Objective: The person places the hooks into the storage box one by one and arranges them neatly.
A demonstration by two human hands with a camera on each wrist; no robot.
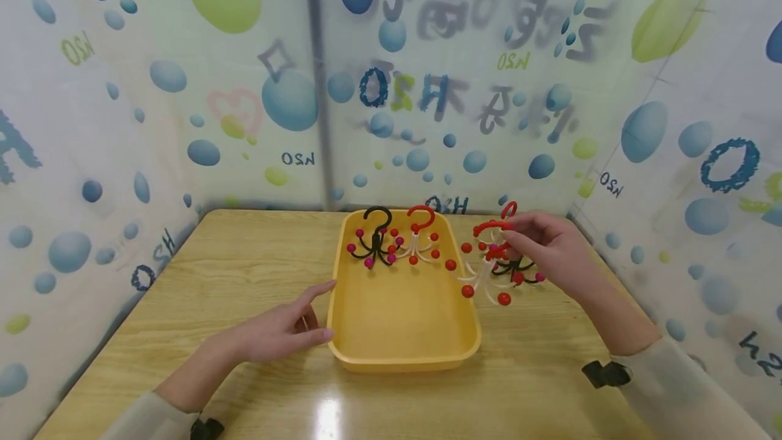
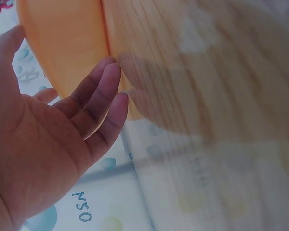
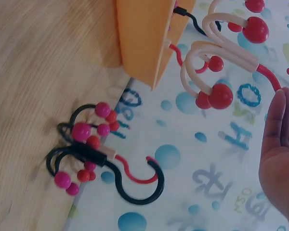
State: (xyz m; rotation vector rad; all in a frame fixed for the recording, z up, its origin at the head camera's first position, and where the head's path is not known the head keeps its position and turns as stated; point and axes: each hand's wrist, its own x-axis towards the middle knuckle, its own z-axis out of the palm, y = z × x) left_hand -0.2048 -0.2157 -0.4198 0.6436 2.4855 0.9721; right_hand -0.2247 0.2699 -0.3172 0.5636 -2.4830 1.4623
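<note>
My right hand (image 1: 552, 253) pinches the red hook of a white multi-arm hanger (image 1: 485, 276) with red ball tips, raised beside the tray's right rim. In the right wrist view this hanger (image 3: 238, 54) hangs from the fingertips. A black multi-arm hanger (image 3: 89, 154) with pink balls stands on the table below, with another red-hooked hanger (image 3: 130, 174) partly hidden behind it. Inside the yellow tray (image 1: 403, 321), at its far end, are a black hanger (image 1: 375, 243) and a white, red-hooked one (image 1: 416, 242). My left hand (image 1: 277, 331) touches the tray's left rim with extended thumb and forefinger.
The tray stands lengthwise on a wooden table (image 1: 263, 250). Patterned curtains (image 1: 244, 121) with blue and green dots enclose the table at the back and both sides. Dark bands (image 1: 606, 373) sit at the sleeve cuffs.
</note>
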